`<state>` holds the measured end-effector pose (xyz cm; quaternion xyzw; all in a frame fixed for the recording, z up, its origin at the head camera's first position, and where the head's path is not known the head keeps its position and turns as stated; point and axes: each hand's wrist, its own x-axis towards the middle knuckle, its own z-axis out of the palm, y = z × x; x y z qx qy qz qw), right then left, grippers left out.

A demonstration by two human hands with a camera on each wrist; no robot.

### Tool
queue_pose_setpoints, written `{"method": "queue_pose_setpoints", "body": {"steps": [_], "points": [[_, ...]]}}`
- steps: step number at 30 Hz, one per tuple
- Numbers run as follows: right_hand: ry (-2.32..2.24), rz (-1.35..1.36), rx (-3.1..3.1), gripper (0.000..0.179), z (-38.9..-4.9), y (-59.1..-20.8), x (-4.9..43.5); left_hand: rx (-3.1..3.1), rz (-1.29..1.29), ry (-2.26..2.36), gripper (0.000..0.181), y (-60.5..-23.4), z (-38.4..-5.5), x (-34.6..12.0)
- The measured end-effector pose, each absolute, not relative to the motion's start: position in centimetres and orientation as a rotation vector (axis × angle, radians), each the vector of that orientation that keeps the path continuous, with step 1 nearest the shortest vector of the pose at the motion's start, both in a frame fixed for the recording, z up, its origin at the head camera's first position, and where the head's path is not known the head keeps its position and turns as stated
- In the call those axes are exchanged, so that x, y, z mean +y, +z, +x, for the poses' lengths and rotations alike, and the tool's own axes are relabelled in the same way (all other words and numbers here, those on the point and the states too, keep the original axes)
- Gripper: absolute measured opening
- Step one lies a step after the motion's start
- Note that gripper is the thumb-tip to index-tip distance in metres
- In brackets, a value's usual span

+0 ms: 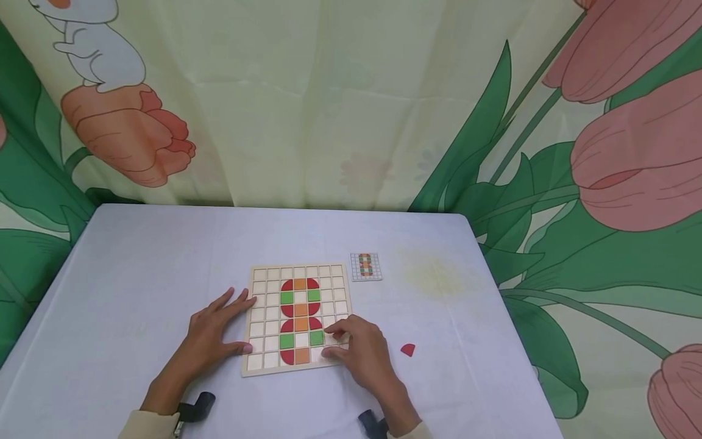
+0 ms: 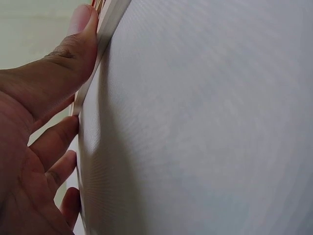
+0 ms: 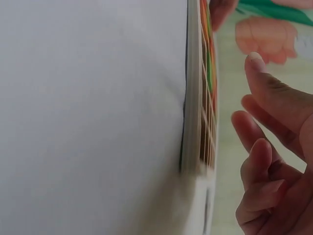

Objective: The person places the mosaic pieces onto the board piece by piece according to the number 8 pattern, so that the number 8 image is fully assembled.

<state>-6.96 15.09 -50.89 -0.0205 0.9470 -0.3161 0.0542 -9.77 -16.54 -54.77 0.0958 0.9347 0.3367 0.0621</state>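
Note:
A square wooden grid board [image 1: 263, 332] lies on the table, bearing a column of red rounded, green square and orange square tiles. At its left edge my left hand [image 1: 211, 332] rests with fingers spread, the thumb and fingertips against the rim; the left wrist view shows the thumb [image 2: 73, 54] along that edge. Over the board's lower right part hovers my right hand [image 1: 364, 350], its thumb and index finger apart near a green tile [image 1: 316, 338]. The right wrist view shows nothing between this hand's fingers [image 3: 247, 129].
A small pattern card [image 1: 365, 267] with a matching coloured design lies beyond the board's upper right corner. One loose red rounded piece [image 1: 407, 349] sits on the white tablecloth [image 1: 450, 378] to the right of my right hand. Behind the table hangs a printed curtain [image 1: 329, 103].

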Motion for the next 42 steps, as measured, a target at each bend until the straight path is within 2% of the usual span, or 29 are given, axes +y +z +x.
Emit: {"method": "queue_pose_setpoints", "body": {"steps": [7, 21, 31, 42], "points": [[-0.985, 0.143, 2.926, 0.044, -6.6, -50.7, 19.7, 2.838, 0.297, 1.014, 0.103, -54.7, -9.7, -16.5], [-0.826, 0.428, 2.906, 0.042, -5.5, -50.6, 26.9, 2.824, 0.278, 1.005, 0.103, -54.6, -9.7, -16.4], [-0.692, 0.410, 2.893, 0.034, -5.2, -50.7, 27.6, 2.812, 0.274, 1.007, 0.103, -54.4, -9.6, -16.4], [-0.638, 0.294, 2.997, 0.017, -5.2, -50.8, 27.3, 2.816, 0.276, 1.017, 0.103, -54.5, -9.7, -16.5]]}}
